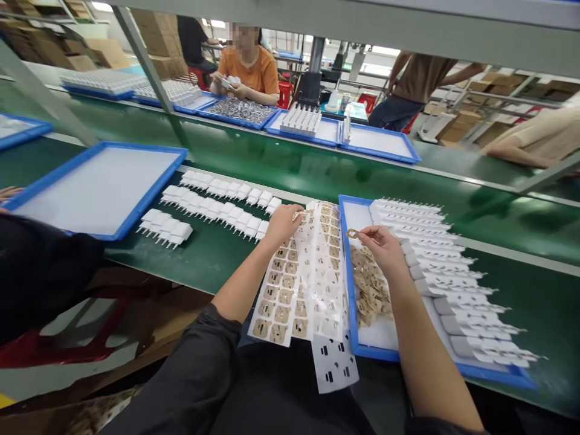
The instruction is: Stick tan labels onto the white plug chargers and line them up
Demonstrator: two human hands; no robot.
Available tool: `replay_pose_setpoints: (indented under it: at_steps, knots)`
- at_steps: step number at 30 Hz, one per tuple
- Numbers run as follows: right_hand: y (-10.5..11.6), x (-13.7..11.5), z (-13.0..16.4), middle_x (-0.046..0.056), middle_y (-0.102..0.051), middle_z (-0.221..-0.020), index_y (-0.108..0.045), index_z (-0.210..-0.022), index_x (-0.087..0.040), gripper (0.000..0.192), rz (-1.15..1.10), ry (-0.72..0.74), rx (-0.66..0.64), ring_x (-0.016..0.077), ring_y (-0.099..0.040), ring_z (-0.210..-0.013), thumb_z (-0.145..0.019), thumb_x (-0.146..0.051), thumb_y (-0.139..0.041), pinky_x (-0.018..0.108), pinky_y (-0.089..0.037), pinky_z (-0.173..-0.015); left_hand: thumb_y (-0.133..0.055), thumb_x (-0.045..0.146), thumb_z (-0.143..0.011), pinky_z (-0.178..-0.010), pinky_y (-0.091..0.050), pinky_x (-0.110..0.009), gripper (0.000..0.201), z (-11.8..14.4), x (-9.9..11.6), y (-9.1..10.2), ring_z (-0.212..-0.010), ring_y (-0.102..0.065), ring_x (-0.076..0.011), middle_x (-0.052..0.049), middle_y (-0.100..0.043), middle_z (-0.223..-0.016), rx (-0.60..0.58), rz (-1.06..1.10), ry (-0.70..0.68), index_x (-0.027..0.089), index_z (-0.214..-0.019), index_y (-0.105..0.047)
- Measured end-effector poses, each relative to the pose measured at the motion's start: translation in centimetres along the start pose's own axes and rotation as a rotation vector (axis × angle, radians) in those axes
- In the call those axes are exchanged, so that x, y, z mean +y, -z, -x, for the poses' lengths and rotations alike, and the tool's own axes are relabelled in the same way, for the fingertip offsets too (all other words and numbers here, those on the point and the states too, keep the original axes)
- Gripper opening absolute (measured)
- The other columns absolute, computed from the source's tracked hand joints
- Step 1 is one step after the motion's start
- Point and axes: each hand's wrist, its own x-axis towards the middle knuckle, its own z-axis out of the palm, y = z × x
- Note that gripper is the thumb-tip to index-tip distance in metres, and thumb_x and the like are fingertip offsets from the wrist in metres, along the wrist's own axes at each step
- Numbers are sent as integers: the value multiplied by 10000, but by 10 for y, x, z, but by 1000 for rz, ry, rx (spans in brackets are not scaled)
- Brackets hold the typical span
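Observation:
Between thumb and fingertips my right hand (383, 246) pinches a small brown sticker backing piece (352, 234) with a hole in it, above the left part of a blue-rimmed tray (348, 290). Below it lies a heap of similar brown pieces (369, 284). My left hand (283, 225) is closed at the far end of the sticker sheets (283, 284), its fingertips at a small beige edge there. Several sheets with rows of brown squares overlap and run toward me. A white sheet with dark cut-outs (334, 365) hangs over the table edge.
White plug-shaped housings (212, 208) stand in rows on the green table, left of the sheets. More housings (448, 284) fill the right tray. A large blue-rimmed tray (104, 187) lies at left, beside another person's dark sleeve (45, 272). Across the partition, a person in orange (254, 69) handles white parts.

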Motion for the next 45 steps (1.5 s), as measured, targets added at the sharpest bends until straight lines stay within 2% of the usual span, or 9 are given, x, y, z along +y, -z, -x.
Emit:
replay_pose_setpoints:
  at_steps: [4, 8, 14, 19, 25, 29, 32, 38, 45]
  knots:
    - [5, -1, 0, 31, -668, -832, -673, -841, -208, 324, -1, 36, 37, 176, -610, -797, -749, -502, -772, 310, -497, -700, -547, 221, -922, -967, -509, -367, 247, 8, -8, 34, -1067, -659, -236, -56, -738, -1132, 48, -61, 33, 200, -1133, -673]
    - [24, -8, -2, 14, -652, -909, -674, -841, -230, 289, -226, 93, 191, 162, -598, -858, -715, -453, -809, 287, -527, -703, -561, 229, -916, -953, -514, -410, 222, 5, -6, 31, -1058, -658, -272, -77, -740, -1100, -50, -121, -8, 185, -1094, -684]
    - [58, -18, -3, -23, -621, -834, -652, -811, -240, 333, -490, 109, 478, 120, -587, -769, -628, -439, -847, 235, -510, -641, -690, 307, -863, -1021, -475, -405, 282, -39, 75, -48, -1122, -618, -279, -81, -715, -1148, -222, -89, -255, 198, -1123, -690]
    - [66, -14, -3, -42, -595, -772, -618, -794, -225, 414, -538, 64, 551, 104, -571, -722, -574, -478, -861, 219, -486, -616, -796, 281, -781, -1080, -404, -474, 559, -63, 153, -124, -1305, -462, -343, -161, -556, -1366, -231, -52, -317, 177, -1293, -598]
    - [65, -10, -4, -37, -590, -787, -611, -809, -227, 411, -520, 61, 531, 114, -569, -714, -599, -499, -837, 244, -484, -617, -758, 63, -731, -1111, -343, -513, 364, -67, 180, -163, -1363, -377, -360, -181, -448, -1459, -200, 87, -259, 150, -1062, -634]
    - [65, -15, 1, -28, -606, -813, -622, -812, -237, 350, -539, 59, 472, 126, -580, -757, -642, -472, -818, 251, -488, -644, -741, 96, -753, -997, -469, -455, 274, -67, 168, -150, -1130, -574, -286, -118, -631, -1132, -232, 248, -192, 170, -969, -590]
    - [56, -24, 7, -19, -620, -776, -638, -777, -231, 306, -550, 54, 351, 140, -592, -745, -654, -438, -827, 273, -492, -659, -751, 257, -801, -853, -549, -383, 324, -60, 148, -117, -928, -654, -217, -76, -637, -1018, -234, 429, -90, 185, -1032, -534]
    - [10, -48, 32, -3, -640, -797, -657, -825, -224, 203, -416, 189, -209, 144, -607, -735, -800, -393, -767, 309, -493, -729, -832, 355, -722, -865, -556, -358, 587, -5, 100, -31, -939, -689, -193, -54, -674, -1059, -411, 1271, 167, 228, -1197, -511]
    - [-15, -50, 40, 5, -622, -812, -640, -837, -215, 221, -326, 183, -366, 148, -598, -756, -839, -420, -725, 309, -494, -734, -849, 297, -707, -858, -530, -294, 468, 33, 62, -23, -959, -662, -167, -35, -677, -1017, -414, 1087, -9, 210, -1050, -542]
